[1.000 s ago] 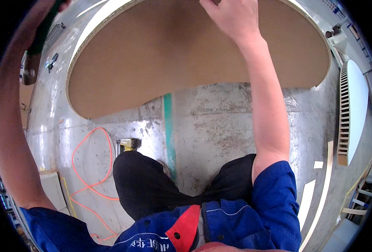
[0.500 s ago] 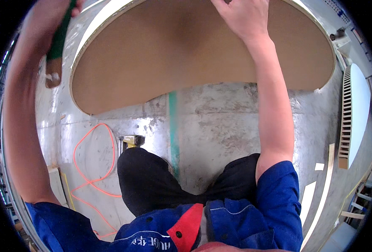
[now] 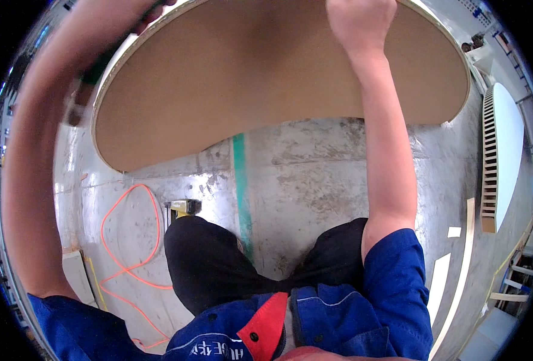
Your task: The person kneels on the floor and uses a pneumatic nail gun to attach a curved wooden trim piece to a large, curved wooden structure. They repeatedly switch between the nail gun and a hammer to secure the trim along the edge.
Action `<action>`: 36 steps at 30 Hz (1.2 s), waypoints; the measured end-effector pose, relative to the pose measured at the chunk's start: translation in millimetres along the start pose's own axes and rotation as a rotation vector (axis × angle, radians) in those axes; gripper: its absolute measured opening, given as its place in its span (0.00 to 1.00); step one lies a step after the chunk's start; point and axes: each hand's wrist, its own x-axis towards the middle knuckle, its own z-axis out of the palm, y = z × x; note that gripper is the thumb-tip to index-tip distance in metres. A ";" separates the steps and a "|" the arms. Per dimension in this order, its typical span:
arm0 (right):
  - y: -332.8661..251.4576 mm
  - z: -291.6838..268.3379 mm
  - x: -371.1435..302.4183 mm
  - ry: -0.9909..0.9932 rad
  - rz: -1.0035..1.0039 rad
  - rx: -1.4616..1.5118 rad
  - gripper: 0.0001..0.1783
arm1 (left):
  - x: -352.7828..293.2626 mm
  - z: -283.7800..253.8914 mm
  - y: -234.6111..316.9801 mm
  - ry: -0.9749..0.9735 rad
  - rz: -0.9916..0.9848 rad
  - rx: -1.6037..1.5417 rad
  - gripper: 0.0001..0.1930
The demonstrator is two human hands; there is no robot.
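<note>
Two hands: both raised to the far side of a brown curved board, filling 10 to 2 o'clock of the view.
Right hand: at 12 o'clock, flat against the board face; fingers cut off by the top edge, so cannot tell whether spread or curled.
Left hand: at 11 o'clock, blurred, seemingly closed around a dark green tool by the board's pale left rim; grip not clear.
Board position: tilted above the concrete floor, near edge over the knees.
Risk, slip: probable slide of the board toward the legs if the right palm loses hold.
Risk, tool: likely gouge along the rim from a hasty stroke, judging by the blur.
Risk, footing: orange cable looped at 8 o'clock beside a yellow device; possible snag on a step left.
</note>
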 end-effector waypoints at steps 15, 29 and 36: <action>-21.6 9.8 -20.4 -0.170 -0.156 -0.005 0.18 | -401.7 53.6 102.0 -1.175 -1.173 -1.086 0.24; -82.3 58.9 -83.7 -0.755 -0.303 0.220 0.17 | -401.7 56.4 80.9 -1.060 -1.194 -1.284 0.19; -82.3 46.0 -143.6 -1.657 -0.083 0.120 0.13 | -535.6 111.6 206.0 -1.279 -1.452 -1.202 0.17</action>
